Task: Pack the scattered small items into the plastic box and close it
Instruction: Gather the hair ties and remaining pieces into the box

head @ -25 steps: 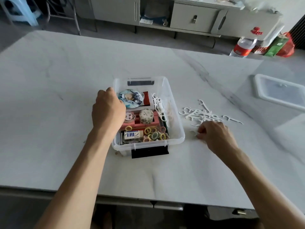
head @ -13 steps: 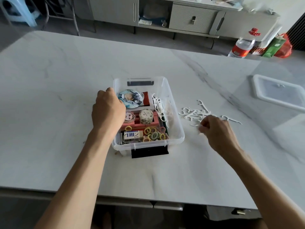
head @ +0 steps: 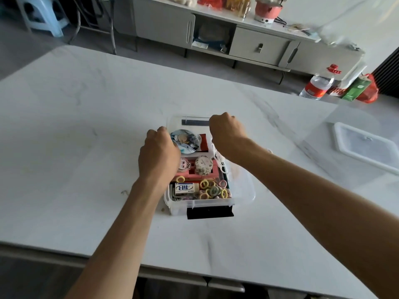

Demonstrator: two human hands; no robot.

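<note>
Clear plastic box (head: 244, 190): set mid-table (head: 86, 126), lid off, packed with hair ties (head: 212, 189), an eraser (head: 186, 188), a round badge (head: 186, 140) and white floss picks (head: 219, 164).
Handling: judged light and stiff, with slippery walls; best taken by the rim or both long sides.
Left hand (head: 158, 157): curled over the left rim, by which the box is steadied.
Right hand (head: 225, 130): closed in a fist above the far right corner; whether anything is held cannot be told.
Lid (head: 367, 147): laid well apart on the right.
Obstruction: the table just right of the box is hidden by the right forearm.
Background: a bottle (head: 317, 87) is seen beyond the table.
</note>
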